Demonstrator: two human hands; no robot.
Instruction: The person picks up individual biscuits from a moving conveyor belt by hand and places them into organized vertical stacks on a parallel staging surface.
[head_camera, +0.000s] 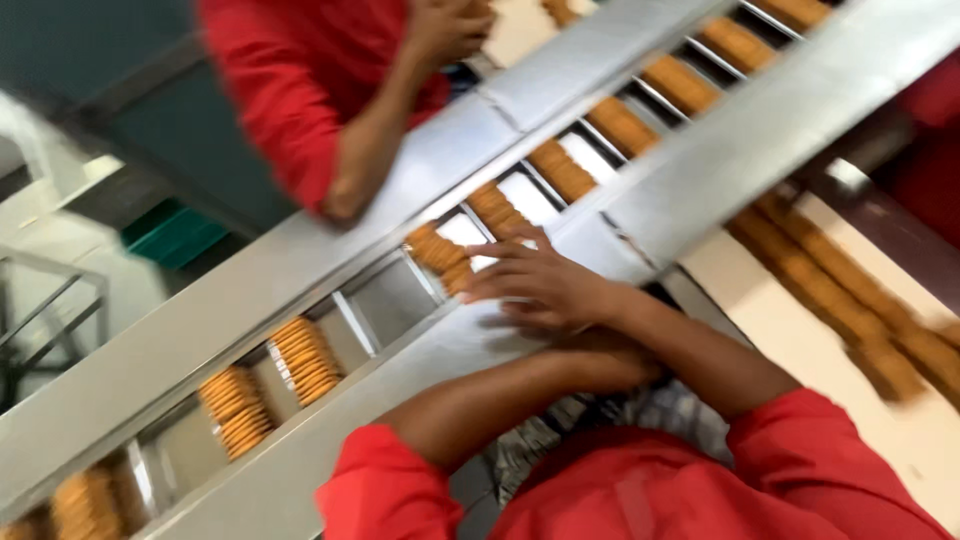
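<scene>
My right hand (545, 285) open, fingertips on biscuit stack (440, 255) in conveyor (300, 250); left hand hidden under forearm, can't tell; co-worker's arm (365, 150) opposite.

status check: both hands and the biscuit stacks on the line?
Right hand open, fingers spread, touching tan round biscuit stack in steel conveyor channel. Left hand hidden under right forearm. Co-worker's red-sleeved arm across the line.

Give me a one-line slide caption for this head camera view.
Right hand reaches toward a biscuit stack in a steel conveyor channel; a co-worker's arm rests opposite.
</scene>
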